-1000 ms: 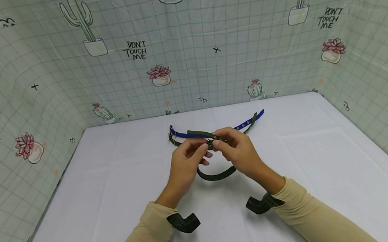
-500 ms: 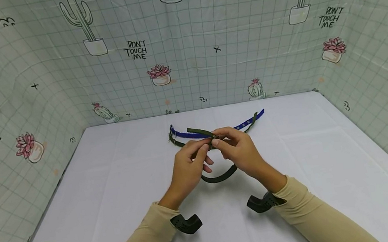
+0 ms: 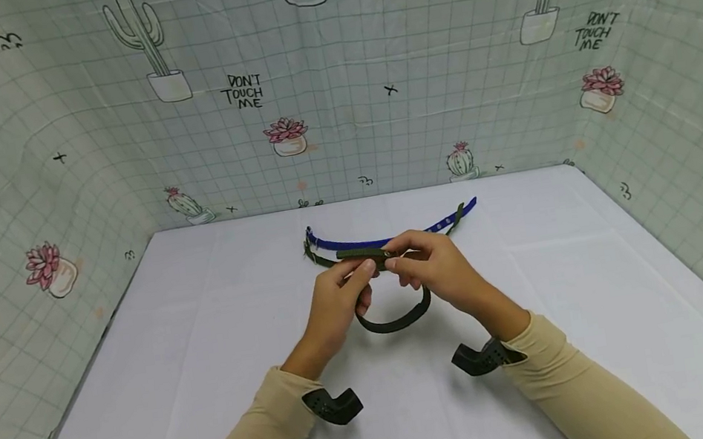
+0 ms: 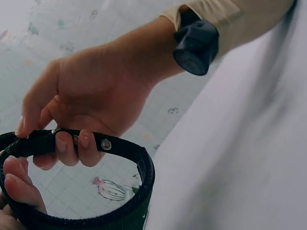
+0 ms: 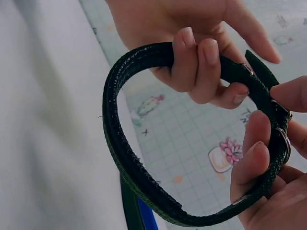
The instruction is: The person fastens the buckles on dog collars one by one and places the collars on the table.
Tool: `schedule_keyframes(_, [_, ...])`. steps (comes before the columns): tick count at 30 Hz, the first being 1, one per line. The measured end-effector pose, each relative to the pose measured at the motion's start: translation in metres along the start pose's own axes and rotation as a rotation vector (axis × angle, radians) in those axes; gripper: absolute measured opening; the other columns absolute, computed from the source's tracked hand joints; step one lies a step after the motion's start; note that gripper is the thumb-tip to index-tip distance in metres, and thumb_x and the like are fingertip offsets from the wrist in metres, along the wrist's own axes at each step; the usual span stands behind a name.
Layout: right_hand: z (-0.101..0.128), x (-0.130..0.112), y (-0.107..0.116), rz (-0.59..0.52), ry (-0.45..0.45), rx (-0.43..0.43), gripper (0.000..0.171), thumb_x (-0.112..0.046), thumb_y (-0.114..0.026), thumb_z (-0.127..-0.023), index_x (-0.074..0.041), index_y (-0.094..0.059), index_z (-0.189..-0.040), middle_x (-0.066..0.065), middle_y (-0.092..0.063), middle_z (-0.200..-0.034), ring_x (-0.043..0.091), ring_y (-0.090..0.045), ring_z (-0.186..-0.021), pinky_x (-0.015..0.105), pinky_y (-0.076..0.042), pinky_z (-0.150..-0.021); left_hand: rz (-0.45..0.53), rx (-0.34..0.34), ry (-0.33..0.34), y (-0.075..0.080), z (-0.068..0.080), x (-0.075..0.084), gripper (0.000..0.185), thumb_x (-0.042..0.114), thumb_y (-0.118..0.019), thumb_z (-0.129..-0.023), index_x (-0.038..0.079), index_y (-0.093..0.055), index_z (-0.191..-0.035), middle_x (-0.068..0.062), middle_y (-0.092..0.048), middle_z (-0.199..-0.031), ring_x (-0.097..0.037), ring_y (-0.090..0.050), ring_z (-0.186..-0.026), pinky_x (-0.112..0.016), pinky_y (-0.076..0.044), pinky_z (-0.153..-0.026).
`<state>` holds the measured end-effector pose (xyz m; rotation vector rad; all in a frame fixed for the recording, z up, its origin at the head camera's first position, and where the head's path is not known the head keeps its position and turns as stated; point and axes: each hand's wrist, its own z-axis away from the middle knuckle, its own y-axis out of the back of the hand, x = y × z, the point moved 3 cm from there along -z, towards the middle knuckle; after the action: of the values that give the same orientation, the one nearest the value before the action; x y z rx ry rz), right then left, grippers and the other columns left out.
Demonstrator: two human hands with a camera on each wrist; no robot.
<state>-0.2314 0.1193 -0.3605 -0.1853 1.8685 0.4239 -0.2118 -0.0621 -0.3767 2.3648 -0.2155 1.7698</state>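
A dark green pet collar (image 3: 396,326) is held up in a loop between both hands, over the white table. My left hand (image 3: 336,300) grips its strap with curled fingers, which show around the band in the right wrist view. My right hand (image 3: 442,267) pinches the collar by its metal buckle (image 5: 283,109), next to a D-ring (image 5: 286,146). The collar's free end (image 3: 353,254) sticks out leftward past the buckle, above the left fingers. A metal eyelet (image 4: 106,144) shows on the band in the left wrist view.
Behind the hands, a blue collar (image 3: 355,244) with eyelets lies across the white table (image 3: 235,303). Another green collar (image 3: 316,257) lies partly beneath it, its middle hidden by the hands. A printed cloth (image 3: 335,57) hangs around the table's back and sides.
The collar's free end, slanted upward before, now lies nearly level and lower over the left fingers. The right hand and forearm have shifted slightly right, and the left hand slightly left.
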Motion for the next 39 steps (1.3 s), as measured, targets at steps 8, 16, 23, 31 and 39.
schedule_keyframes(8, [0.0005, -0.0014, -0.0015, 0.021, 0.016, -0.029, 0.019, -0.013, -0.068, -0.096, -0.003, -0.069, -0.112, 0.017, -0.060, -0.088, 0.022, -0.059, -0.070, 0.029, -0.048, -0.058, 0.150, 0.006, 0.085, 0.0032, -0.0006, 0.0000, 0.050, 0.041, -0.051, -0.105, -0.007, -0.064, -0.104, -0.010, -0.054, -0.073, -0.016, -0.046, -0.059, -0.024, -0.042, -0.052])
schedule_keyframes(16, [0.0012, 0.0017, -0.0034, 0.053, -0.001, -0.032, 0.020, -0.015, -0.068, -0.096, -0.004, -0.068, -0.112, 0.014, -0.060, -0.085, 0.033, -0.059, -0.072, 0.032, -0.049, -0.057, 0.179, -0.005, 0.081, 0.0056, -0.0007, -0.0006, 0.050, 0.043, -0.044, -0.107, -0.003, -0.060, -0.113, -0.010, -0.061, -0.088, -0.017, -0.047, -0.061, -0.024, -0.042, -0.052])
schedule_keyframes(23, [0.0001, 0.0042, -0.0047, 0.046, 0.001, -0.024, 0.020, -0.015, -0.067, -0.096, -0.003, -0.067, -0.113, 0.016, -0.062, -0.085, 0.033, -0.059, -0.073, 0.033, -0.051, -0.059, 0.196, 0.027, 0.082, 0.0073, -0.0022, -0.0015, 0.031, 0.034, -0.046, -0.107, 0.003, -0.051, -0.112, -0.022, -0.065, -0.098, -0.017, -0.051, -0.062, -0.025, -0.043, -0.053])
schedule_keyframes(31, [-0.0002, 0.0046, -0.0071, 0.021, -0.003, -0.016, 0.021, -0.016, -0.067, -0.098, -0.003, -0.066, -0.115, 0.013, -0.065, -0.091, 0.023, -0.059, -0.072, 0.030, -0.051, -0.060, 0.239, 0.057, 0.091, 0.0087, -0.0035, -0.0018, 0.016, 0.019, -0.047, -0.106, 0.004, -0.051, -0.108, -0.022, -0.065, -0.097, -0.017, -0.052, -0.063, -0.023, -0.042, -0.052])
schedule_keyframes(39, [-0.0006, 0.0071, -0.0092, -0.023, -0.036, 0.008, 0.024, -0.022, -0.058, -0.104, -0.001, -0.065, -0.114, 0.021, -0.065, -0.099, 0.028, -0.058, -0.072, 0.029, -0.052, -0.061, 0.251, 0.085, 0.088, 0.0085, -0.0037, 0.0001, 0.010, 0.012, -0.055, -0.100, 0.003, -0.054, -0.102, -0.010, -0.067, -0.088, -0.013, -0.052, -0.063, -0.021, -0.041, -0.052])
